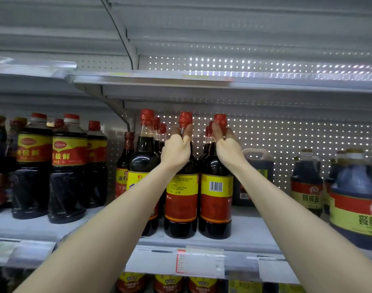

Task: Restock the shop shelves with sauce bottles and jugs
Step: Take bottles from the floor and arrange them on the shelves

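Hands at bottle necks: L hand [176, 150] wraps the neck of centre sauce bottle [181, 199] and R hand [229, 151] wraps the neck of right sauce bottle [215, 199], each just below its red cap; both bottles stand just beside each other on the mid shelf [250, 231], near its front edge. Risk: pushing from the neck w/ the base dragging could tip a bottle fwd off the edge, or back into the rear row [159, 132]. Long axes vertical, caps up; right bottle shows its barcode side outward, so its front label prob. faces the rear.
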Tool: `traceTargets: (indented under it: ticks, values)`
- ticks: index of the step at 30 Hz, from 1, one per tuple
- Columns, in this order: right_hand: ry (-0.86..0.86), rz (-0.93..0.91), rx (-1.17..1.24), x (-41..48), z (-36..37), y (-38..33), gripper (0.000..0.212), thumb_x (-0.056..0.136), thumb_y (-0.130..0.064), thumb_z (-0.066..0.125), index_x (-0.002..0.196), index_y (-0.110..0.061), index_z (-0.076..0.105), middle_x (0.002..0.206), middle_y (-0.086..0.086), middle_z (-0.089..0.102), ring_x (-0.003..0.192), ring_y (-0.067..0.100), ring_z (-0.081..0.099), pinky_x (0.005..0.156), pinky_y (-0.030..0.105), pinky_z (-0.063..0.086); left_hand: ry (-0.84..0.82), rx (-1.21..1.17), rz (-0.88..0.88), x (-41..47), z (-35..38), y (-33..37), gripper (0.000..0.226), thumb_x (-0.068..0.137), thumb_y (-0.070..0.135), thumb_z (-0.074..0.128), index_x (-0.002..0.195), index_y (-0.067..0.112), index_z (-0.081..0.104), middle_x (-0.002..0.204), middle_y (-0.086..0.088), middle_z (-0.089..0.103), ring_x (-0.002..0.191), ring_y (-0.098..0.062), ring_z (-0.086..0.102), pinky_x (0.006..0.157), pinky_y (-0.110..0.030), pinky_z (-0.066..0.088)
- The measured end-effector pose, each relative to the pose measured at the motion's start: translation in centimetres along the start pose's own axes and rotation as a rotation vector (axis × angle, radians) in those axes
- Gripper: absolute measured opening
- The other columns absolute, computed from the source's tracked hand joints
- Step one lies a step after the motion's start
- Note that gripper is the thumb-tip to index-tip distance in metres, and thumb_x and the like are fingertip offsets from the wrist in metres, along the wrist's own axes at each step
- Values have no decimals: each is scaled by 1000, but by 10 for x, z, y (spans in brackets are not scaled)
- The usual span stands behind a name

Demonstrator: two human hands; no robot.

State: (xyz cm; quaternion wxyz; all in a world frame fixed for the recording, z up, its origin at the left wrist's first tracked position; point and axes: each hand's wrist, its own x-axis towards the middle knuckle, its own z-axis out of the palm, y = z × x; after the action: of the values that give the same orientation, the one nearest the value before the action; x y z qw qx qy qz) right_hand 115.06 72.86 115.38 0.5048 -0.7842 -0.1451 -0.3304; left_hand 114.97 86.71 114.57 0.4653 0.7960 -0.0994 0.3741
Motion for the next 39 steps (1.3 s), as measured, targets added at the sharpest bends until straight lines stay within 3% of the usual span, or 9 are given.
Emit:
traceTargets:
  ticks: [3, 5, 7, 9, 11, 16, 21, 26, 39]
  values:
    - [0, -17, -41, -5, 3, 4, 64, 100, -54, 29, 145, -10, 27, 103, 3, 56, 99, 22, 51, 81, 30, 34, 19, 24, -12, -11, 1, -6, 48, 101, 47, 29, 69, 12, 36, 87, -18, 56, 85, -38, 54, 74, -40, 41]
    - [14, -24, -67, -12, 5, 12, 67, 98, -55, 33, 140, -3, 35, 82, -1, 55, 84, 21, 54, 79, 37, 45, 22, 5, 12, -24, 1, -9, 40, 102, 40, 32, 83, 7, 41, 95, -18, 54, 95, -37, 53, 77, -40, 38]
    - [25, 23, 15, -25, 6, 23, 66, 96, -54, 40, 130, 1, 46, 97, 5, 61, 95, 22, 58, 91, 43, 48, -2, -23, 42, -38, 2, -16, 38, 102, 39, 35, 106, 3, 44, 113, -18, 53, 112, -37, 48, 91, -42, 37]
    - [-3, 47, 95, -44, 7, 37, 68, 94, -54, 46, 139, -4, 36, 135, 8, 50, 126, 21, 47, 106, 40, 38, -47, -39, 56, -56, 3, -23, 53, 102, 38, 36, 141, 2, 30, 145, -16, 36, 139, -31, 27, 111, -36, 24]
    - [-13, 31, 139, -68, 11, 51, 77, 92, -54, 51, 148, -11, 21, 150, 4, 36, 138, 20, 35, 113, 39, 30, -50, -68, 73, -76, 3, -31, 64, 102, 37, 36, 151, 7, 10, 158, -9, 13, 146, -20, 9, 116, -30, 10]
    - [-46, 74, 149, -112, 22, 82, 92, 80, -61, 59, 152, -28, 11, 143, 1, 39, 130, 17, 41, 110, 43, 36, -33, -191, 29, -111, 4, -43, 71, 100, 39, 41, 153, 16, 1, 160, 0, 5, 146, -12, 6, 114, -25, 10]
    - [-56, 71, 162, -114, 15, 83, 77, 87, -41, 65, 148, -26, 20, 135, 0, 40, 120, 12, 44, 97, 29, 38, -35, -223, -51, -134, 9, -61, 72, 96, 34, 51, 153, 18, 9, 154, 0, 23, 135, -4, 23, 105, -20, 22]
    - [-76, 66, 215, -119, 12, 81, 72, 89, -34, 65, 147, -27, 22, 133, -5, 47, 118, 9, 47, 92, 26, 40, -73, -176, -153, -136, 11, -73, 82, 90, 39, 61, 152, 21, 12, 147, -2, 38, 134, -20, 39, 109, -44, 37]
    - [-27, 60, 151, -121, 18, 85, 76, 90, -44, 60, 151, -34, 16, 134, -2, 47, 119, 13, 47, 102, 37, 42, -7, -110, -138, -138, 11, -75, 82, 86, 39, 66, 150, 21, 20, 140, -2, 48, 130, -23, 45, 105, -48, 42]
